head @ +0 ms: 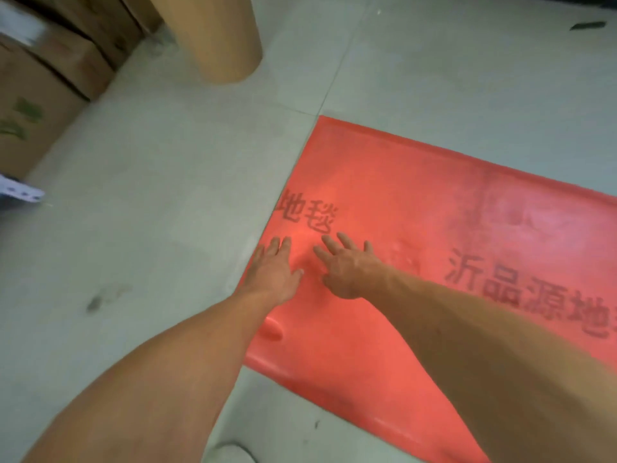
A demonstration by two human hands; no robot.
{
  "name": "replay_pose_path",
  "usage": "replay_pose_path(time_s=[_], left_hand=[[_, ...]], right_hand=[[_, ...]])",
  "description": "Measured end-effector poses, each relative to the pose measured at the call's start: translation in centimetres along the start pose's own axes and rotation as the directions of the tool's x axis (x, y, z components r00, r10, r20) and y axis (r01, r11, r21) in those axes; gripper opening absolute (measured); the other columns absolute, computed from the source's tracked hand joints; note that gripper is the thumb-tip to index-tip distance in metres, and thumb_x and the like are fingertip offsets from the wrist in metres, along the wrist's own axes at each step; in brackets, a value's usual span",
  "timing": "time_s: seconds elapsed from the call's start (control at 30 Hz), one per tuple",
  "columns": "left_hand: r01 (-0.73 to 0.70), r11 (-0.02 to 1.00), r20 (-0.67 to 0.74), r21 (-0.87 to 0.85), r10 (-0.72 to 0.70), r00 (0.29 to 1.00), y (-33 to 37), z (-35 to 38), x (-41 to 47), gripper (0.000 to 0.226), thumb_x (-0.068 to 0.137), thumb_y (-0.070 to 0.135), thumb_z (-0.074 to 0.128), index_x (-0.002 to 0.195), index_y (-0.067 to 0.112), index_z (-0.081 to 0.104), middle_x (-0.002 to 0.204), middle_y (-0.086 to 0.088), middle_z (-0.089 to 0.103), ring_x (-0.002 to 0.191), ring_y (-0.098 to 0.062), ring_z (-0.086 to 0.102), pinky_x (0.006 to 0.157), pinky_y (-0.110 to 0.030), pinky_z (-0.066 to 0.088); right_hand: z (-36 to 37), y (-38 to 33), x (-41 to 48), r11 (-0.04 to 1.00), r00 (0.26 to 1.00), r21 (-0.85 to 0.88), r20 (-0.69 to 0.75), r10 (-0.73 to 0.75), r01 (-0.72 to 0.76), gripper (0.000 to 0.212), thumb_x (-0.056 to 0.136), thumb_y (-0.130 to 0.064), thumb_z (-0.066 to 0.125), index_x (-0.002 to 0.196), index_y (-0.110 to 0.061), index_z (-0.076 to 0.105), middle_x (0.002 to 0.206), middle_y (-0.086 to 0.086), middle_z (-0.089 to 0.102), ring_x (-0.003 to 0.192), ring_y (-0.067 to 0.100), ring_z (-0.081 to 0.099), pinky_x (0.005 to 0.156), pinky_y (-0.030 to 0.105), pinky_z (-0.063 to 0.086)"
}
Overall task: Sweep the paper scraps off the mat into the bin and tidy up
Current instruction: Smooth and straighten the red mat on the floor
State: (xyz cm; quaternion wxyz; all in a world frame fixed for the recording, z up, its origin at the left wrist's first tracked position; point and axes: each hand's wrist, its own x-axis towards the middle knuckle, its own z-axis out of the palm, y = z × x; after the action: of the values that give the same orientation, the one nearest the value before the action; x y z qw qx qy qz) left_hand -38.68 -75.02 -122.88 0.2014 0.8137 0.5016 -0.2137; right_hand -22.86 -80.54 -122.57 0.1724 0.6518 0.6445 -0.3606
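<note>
A red mat (417, 202) with dark printed characters lies on the grey tiled floor and fills the right half of the view. My left hand (273, 272) rests flat on the mat's left edge with its fingers spread. Just to its right, my right hand (347, 265) also lies palm down on the mat, fingers apart. Neither hand holds anything. The mat is rippled and slightly raised around and below my hands. I see no paper scraps on the visible mat and no bin in view.
A tall brown cardboard cylinder (217, 38) stands at the top centre. Stacked cardboard boxes (46, 71) line the left side. A white perforated piece (20, 190) lies at the far left. A dark scrap (587, 25) lies on the floor at the top right.
</note>
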Motion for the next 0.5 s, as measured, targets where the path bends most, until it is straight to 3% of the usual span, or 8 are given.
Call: replay_pose_path(time_s=[0.27,0.4,0.5], left_hand=[[0.235,0.947,0.059,-0.218,-0.228,0.972,-4.9,3.9,-4.9,0.075,0.093,0.039,0.048,0.152,0.015,0.008,0.161,-0.005,0.005,0.147,-0.025,0.003,0.119,-0.038,0.007],[0.301,0.912,0.096,-0.279,-0.286,0.954,-6.4,5.6,-7.1,0.072,0.093,0.038,0.046,0.152,0.013,0.012,0.16,-0.006,0.007,0.147,-0.025,0.005,0.118,-0.043,0.015],[0.308,0.907,0.069,-0.286,-0.301,0.951,-6.8,6.9,-8.6,0.069,0.094,0.041,0.044,0.15,0.01,0.019,0.158,-0.012,0.015,0.145,-0.027,0.014,0.118,-0.039,0.014]], right_hand=[[1.7,-6.9,1.5,0.982,0.988,-0.125,0.07,-0.134,0.142,0.067,0.102,-0.046,0.036,0.158,-0.029,0.004,0.167,-0.004,-0.012,0.153,0.026,-0.012,0.115,0.07,0.006],[2.8,-9.2,2.0,0.965,0.978,-0.173,0.097,-0.183,0.197,0.064,0.102,-0.042,0.036,0.158,-0.032,0.007,0.167,-0.006,-0.01,0.153,0.026,-0.011,0.114,0.07,0.006],[3.8,-10.6,2.1,0.945,0.966,-0.208,0.104,-0.236,0.253,0.064,0.1,-0.044,0.04,0.157,-0.035,0.012,0.167,-0.006,-0.007,0.153,0.026,-0.009,0.112,0.071,0.009]])
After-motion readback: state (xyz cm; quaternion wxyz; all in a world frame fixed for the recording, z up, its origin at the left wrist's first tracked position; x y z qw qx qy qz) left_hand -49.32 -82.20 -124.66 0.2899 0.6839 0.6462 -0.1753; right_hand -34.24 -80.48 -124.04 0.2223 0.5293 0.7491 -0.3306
